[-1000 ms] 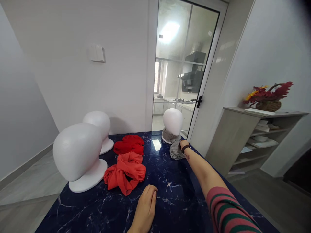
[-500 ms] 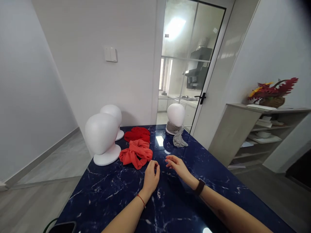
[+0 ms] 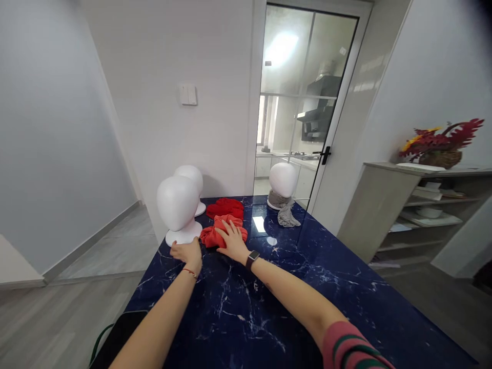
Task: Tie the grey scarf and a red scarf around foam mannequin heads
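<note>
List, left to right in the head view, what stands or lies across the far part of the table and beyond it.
Front white mannequin head → orange-red cloth under the right hand → grey-scarfed mannequin head → shelf unit → flower basket.

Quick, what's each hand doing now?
Left hand: loosely curled beside the white foam head; grip cannot be told.
Right hand: open, flat on the orange-red cloth.

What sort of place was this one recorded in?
Most likely a home, in a room beside a kitchen: a glass door shows a range hood behind it, and a shelf carries a flower basket.
</note>
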Demonstrator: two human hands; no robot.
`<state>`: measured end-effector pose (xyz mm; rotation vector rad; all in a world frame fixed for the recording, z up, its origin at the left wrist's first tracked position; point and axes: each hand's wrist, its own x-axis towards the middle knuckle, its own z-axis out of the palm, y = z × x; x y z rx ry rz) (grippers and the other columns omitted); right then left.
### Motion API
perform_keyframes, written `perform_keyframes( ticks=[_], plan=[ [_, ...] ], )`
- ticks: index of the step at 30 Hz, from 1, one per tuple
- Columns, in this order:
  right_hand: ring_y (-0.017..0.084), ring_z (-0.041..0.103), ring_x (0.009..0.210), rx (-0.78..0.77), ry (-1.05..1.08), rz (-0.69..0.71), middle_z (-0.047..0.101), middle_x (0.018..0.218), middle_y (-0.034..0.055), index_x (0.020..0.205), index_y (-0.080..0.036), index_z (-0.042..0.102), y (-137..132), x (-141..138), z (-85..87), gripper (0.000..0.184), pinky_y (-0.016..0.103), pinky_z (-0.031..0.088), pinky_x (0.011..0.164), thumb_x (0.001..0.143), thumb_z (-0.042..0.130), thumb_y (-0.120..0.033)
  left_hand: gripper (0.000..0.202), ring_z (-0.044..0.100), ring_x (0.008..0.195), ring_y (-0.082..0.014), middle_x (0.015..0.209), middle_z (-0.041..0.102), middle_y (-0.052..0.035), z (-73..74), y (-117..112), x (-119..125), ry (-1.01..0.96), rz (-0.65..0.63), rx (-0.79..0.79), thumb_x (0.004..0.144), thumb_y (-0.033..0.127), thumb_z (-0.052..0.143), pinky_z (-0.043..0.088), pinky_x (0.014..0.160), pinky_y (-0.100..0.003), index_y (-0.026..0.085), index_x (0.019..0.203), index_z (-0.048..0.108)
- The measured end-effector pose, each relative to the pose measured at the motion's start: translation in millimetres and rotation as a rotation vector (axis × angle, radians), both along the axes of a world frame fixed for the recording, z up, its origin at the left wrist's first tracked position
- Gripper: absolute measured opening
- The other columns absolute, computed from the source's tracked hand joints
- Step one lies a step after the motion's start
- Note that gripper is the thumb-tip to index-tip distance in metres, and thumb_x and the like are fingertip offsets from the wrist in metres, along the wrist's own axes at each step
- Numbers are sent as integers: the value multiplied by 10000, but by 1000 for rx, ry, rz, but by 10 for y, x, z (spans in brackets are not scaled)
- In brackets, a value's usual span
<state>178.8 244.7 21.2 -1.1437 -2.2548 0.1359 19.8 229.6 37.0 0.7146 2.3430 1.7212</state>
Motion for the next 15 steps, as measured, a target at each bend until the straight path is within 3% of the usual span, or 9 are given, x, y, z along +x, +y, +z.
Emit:
perform_keyframes(
  ticks=[2,5,9,12,15],
  plan=[
    [390,222,1367,-66,-74,-3,228,1532,78,1371,-312,415,60,-71,-22,759,611,279,1022,693,751,-376,781,297,1325,-396,1342,373,-298,-12,49,-231,43,-27,-20,622,273,733,261,1063,-504,39,1254,339],
    [365,456,1190,-99,-148,-37,392,1445,88,1291,-287,506,-26,54,-87,526,552,384,926,799,647,-407,879,326,1330,-374,1345,423,-258,-34,118,-480,124,-109,-47,533,328,798,257,1083,-473,70,1255,369],
    [305,539,1017,-50,-172,-83,600,1168,79,1088,-238,620,-340,568,-151,270,432,417,855,849,587,-360,938,399,1281,-387,1299,488,-244,-58,223,-671,246,-186,-104,505,461,796,303,1046,-500,90,1262,385],
    [244,559,910,-2,-245,-175,621,1040,69,983,-229,626,-531,1050,-197,177,341,412,784,879,539,-344,923,423,1272,-369,1299,508,-224,-93,315,-755,322,-214,-95,550,514,761,319,1039,-490,107,1285,379],
    [208,574,857,1,-315,-356,614,1010,69,942,-212,606,-575,1477,-238,149,292,385,720,896,505,-312,839,499,1200,-353,1224,575,-197,-150,418,-830,332,-231,-72,574,491,756,362,1010,-462,96,1243,439]
  ],
)
